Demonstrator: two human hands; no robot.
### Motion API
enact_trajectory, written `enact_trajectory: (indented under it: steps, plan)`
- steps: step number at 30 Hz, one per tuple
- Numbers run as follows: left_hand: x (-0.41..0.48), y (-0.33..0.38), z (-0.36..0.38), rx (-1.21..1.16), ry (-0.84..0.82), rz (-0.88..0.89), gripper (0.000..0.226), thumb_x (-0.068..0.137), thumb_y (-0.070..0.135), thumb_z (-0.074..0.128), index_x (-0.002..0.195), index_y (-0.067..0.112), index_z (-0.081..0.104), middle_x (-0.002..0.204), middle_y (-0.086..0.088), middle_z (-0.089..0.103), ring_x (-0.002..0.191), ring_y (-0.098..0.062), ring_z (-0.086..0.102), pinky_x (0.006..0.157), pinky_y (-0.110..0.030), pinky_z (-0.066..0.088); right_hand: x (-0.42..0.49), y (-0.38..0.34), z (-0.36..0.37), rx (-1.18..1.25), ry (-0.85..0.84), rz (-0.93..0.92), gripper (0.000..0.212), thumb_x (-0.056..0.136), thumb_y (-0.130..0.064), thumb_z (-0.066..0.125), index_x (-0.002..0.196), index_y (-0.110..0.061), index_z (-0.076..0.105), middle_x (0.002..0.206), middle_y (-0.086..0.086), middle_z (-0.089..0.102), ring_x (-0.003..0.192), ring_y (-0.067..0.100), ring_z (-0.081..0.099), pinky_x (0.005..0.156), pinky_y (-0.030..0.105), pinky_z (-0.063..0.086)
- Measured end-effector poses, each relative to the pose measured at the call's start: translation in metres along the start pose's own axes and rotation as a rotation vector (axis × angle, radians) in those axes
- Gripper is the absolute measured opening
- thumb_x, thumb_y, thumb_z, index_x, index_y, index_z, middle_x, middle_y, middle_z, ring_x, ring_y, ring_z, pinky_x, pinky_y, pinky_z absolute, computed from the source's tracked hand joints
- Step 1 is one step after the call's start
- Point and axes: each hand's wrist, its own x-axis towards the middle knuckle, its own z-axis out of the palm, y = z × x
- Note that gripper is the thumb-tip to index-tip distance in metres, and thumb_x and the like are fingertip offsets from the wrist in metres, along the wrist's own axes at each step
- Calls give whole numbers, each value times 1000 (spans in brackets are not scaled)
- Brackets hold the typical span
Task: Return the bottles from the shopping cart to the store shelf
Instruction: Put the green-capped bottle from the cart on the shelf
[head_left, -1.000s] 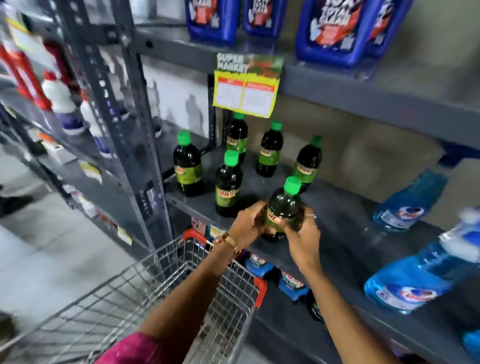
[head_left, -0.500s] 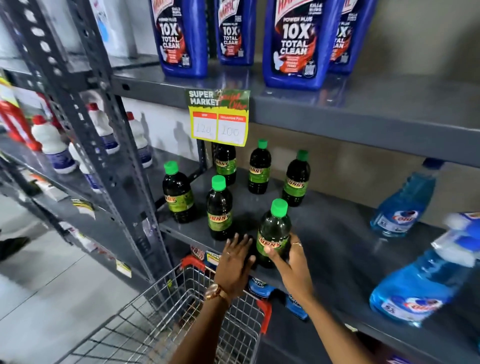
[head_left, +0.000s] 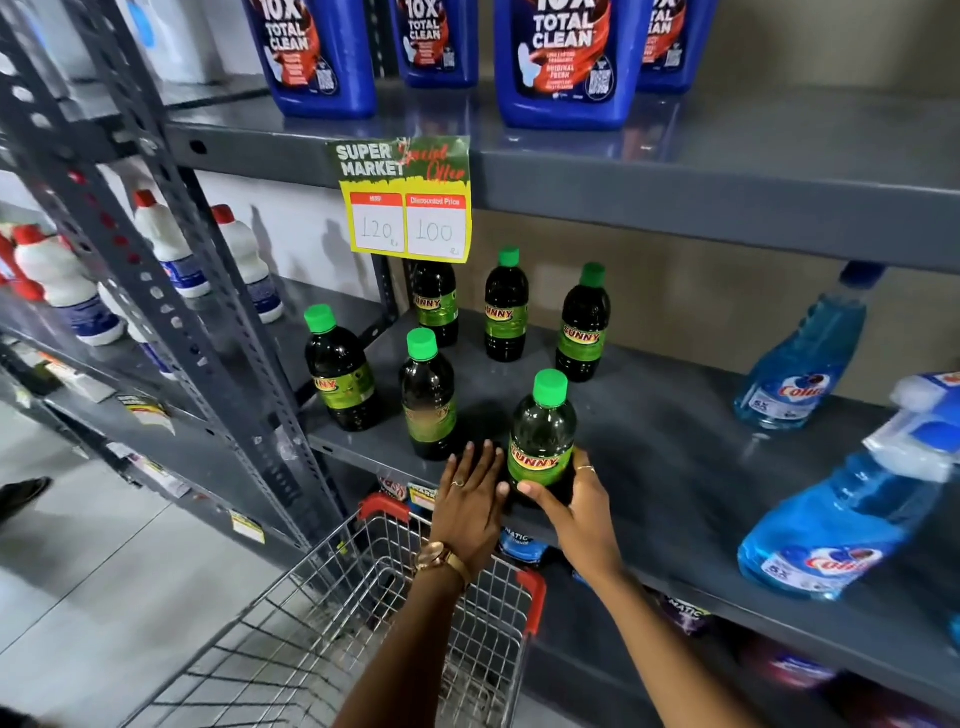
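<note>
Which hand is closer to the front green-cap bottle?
Right. The right hand wraps the front bottle at its base; the left hand lies flat just left of it, open.

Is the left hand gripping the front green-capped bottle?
No, the left hand lies flat and open beside the front bottle; only the right hand wraps its base.

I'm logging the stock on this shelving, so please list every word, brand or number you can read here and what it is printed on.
"10X TOTAL CLEAN": blue jugs, top shelf.
"SUPER MARKET", "Special Offer", "Discounted Price", "120", "100": yellow price sign.
"SUNNY": green-capped dark bottles.
"Colin", partly cut off, and "5X": blue spray bottles.
Too blurred or small: jugs' fine print, white bottles, shelf-edge tags, packs on the lower shelf.
</note>
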Motion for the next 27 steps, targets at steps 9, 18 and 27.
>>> enact_trajectory:
  steps: [9, 18, 27]
  plan:
    - [2, -3, 1, 6, -60, -16, 74, 82, 51, -7, 148, 24, 9, 159, 3, 8, 140, -8, -13, 118, -33, -11, 1, 2, 1, 21, -22, 9, 57, 76, -26, 75, 126, -20, 47, 115, -2, 64, 107, -5, 58, 87, 5, 44]
    - [-17, 27, 5, -206, 119, -191, 83, 82, 66, -9, 147, 17, 7, 159, -3, 5, 144, -14, -12, 120, -39, -8, -22, -11, -21, 47, -51, 52, 101, 72, -50, 71, 150, -23, 14, 155, -7, 27, 143, 6, 25, 116, 25, 26]
    - [-76, 163, 54, -372, 176, 96, 67, 95, 51, 8, 147, 11, 20, 157, -3, 14, 148, -17, 2, 120, -26, -10, -128, -5, -146, -44, 603, -68, 42, 75, -52, 66, 111, -34, 52, 112, -21, 54, 108, 8, 55, 96, 25, 45]
